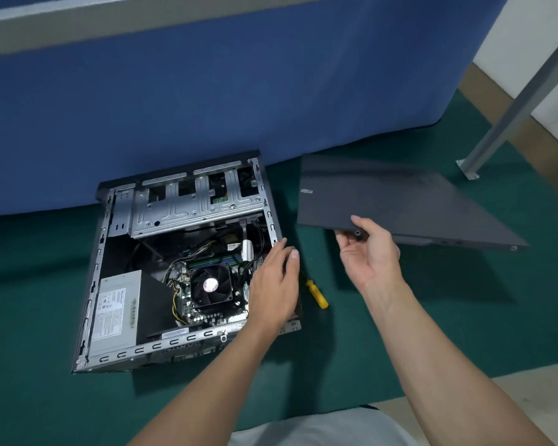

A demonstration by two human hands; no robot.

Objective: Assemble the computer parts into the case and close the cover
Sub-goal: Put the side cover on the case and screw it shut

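An open computer case lies on its side on the green floor. Inside I see a silver power supply, a black CPU fan on the motherboard, loose cables and a metal drive cage. My left hand hovers open over the case's right edge, fingers straight. My right hand grips the near edge of the dark grey side cover, which is held tilted above the floor to the right of the case.
A yellow-handled screwdriver lies on the floor between the case and the cover. A blue partition stands right behind the case. A grey metal leg is bolted to the floor at the right.
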